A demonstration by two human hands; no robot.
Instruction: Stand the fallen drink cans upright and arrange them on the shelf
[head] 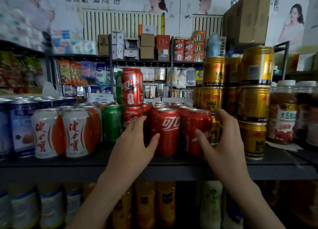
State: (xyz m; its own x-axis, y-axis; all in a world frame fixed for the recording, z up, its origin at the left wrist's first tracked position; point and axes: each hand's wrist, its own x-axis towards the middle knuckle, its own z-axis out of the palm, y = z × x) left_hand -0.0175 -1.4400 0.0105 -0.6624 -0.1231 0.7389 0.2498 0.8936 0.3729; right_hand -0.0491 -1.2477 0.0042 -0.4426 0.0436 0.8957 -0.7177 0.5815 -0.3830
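Observation:
Red cola cans stand upright in rows on the dark shelf point(51, 165). The front middle red can point(167, 130) stands between my hands. My left hand point(136, 142) reaches to its left side, fingers relaxed and spread, thumb near the can's lower left. My right hand point(222, 139) curls round the red can point(197, 125) to its right, thumb across its front and fingers over its far side. One red can point(132, 87) is stacked on top of another red can point(131, 117) behind my left hand. No can lies on its side in view.
White-and-orange cans point(78, 132) and blue cans point(20, 125) stand at the left, a green can point(112, 123) beside the red ones. Gold cans point(253, 105) are stacked three high at the right, with jars point(282, 115) beyond. Bottles point(146, 204) fill the shelf below.

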